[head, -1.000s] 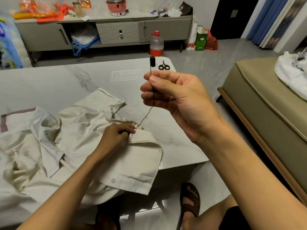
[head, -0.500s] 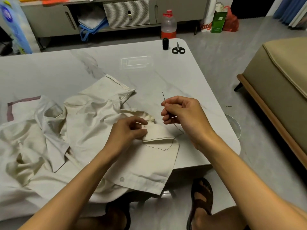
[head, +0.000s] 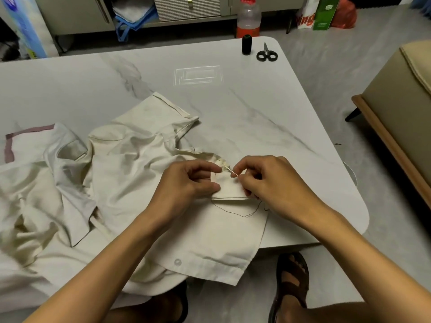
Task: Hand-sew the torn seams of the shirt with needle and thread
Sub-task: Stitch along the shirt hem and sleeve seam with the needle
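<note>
A crumpled cream shirt (head: 121,173) lies on the white marble table (head: 233,99), one panel hanging over the front edge. My left hand (head: 186,183) pinches a folded seam of the shirt between thumb and fingers. My right hand (head: 272,183) pinches a thin needle (head: 231,171) whose tip points into the fold right next to my left fingertips. Dark thread (head: 235,212) trails from under my right hand in a slack loop across the cloth below the fold.
A black thread spool (head: 246,44) and small black scissors (head: 266,54) stand at the table's far right corner. A red-capped bottle (head: 248,17) stands on the floor behind. A beige sofa (head: 401,108) is at the right. My sandalled feet (head: 291,283) are under the front edge.
My right hand came down from high above the table, where it held the thread taut, to the seam. The needle now points into the fold and the thread lies slack.
</note>
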The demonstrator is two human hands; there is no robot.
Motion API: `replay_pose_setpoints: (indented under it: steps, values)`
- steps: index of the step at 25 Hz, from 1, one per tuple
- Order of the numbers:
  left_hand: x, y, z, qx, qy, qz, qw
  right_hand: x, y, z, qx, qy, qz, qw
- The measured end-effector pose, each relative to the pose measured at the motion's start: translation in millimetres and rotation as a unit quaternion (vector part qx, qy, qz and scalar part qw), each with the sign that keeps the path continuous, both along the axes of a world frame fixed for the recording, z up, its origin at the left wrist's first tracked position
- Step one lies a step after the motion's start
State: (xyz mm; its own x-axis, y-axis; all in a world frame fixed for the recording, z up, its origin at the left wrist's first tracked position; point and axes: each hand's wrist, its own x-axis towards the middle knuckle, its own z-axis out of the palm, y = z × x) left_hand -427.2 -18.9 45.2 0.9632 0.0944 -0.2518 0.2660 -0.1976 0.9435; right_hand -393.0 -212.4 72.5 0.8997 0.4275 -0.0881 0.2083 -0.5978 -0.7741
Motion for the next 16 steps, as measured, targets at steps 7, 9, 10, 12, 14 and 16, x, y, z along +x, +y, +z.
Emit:
replay_pose_setpoints:
  steps: [7,9,10,12,14,16]
  values:
    - [-1.0,1.0,4.6,0.002,-0.012,0.0,1.0,-0.9,6.6,-9.2,-0.02,-0.013,0.039,0.999]
    - [-1.7,0.8,6.4,-0.01,-0.011,-0.001,1.0,-1.3,6.5,-8.2,-0.02,-0.018,0.043,0.999]
    - [-2.1,0.2,7.3,-0.02,-0.011,-0.004,1.0,-1.9,6.3,-7.6,-0.021,-0.02,0.046,0.999]
    - [-2.1,-1.2,8.9,-0.033,-0.011,-0.011,0.999,-2.9,6.2,-6.8,-0.025,-0.025,0.051,0.998]
    - [-1.4,-1.4,9.2,-0.037,-0.012,-0.014,0.999,-2.9,6.5,-6.5,-0.028,-0.026,0.051,0.998]
    - [-1.3,-1.1,9.5,-0.04,-0.012,-0.014,0.999,-2.9,7.0,-6.2,-0.026,-0.024,0.049,0.998]
